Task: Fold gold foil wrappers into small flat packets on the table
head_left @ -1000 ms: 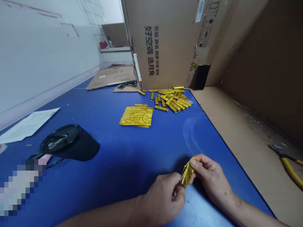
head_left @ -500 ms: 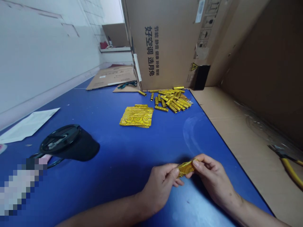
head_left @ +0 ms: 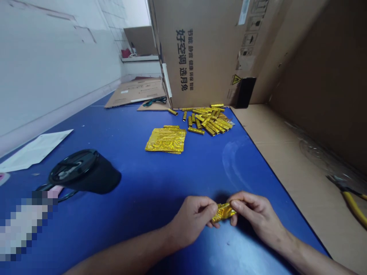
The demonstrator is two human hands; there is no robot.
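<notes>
Between my two hands is a strip of shiny gold foil paper [head_left: 224, 212], partly folded or rolled and creased. My left hand [head_left: 197, 214] pinches its left end between thumb and fingers. At the other end, my right hand [head_left: 252, 212] grips it the same way, thumb on top. Both hands are just above the blue table [head_left: 137, 229] near its front. Farther back lies a flat stack of gold foil sheets [head_left: 166, 140]. Behind it to the right, a loose heap of gold foil rolls [head_left: 210, 120] is spread on the table.
A black lidded mug [head_left: 86, 172] stands at the left, near a white paper sheet [head_left: 37, 149]. A large cardboard box [head_left: 212, 49] rises at the back, with a dark phone-like object [head_left: 246, 93] against it. Yellow-handled pliers [head_left: 354, 208] lie on cardboard at the right.
The foil piece has been turned and lowered slightly, and it now looks more crumpled and shorter between my fingers. My right hand has shifted a little down and left.
</notes>
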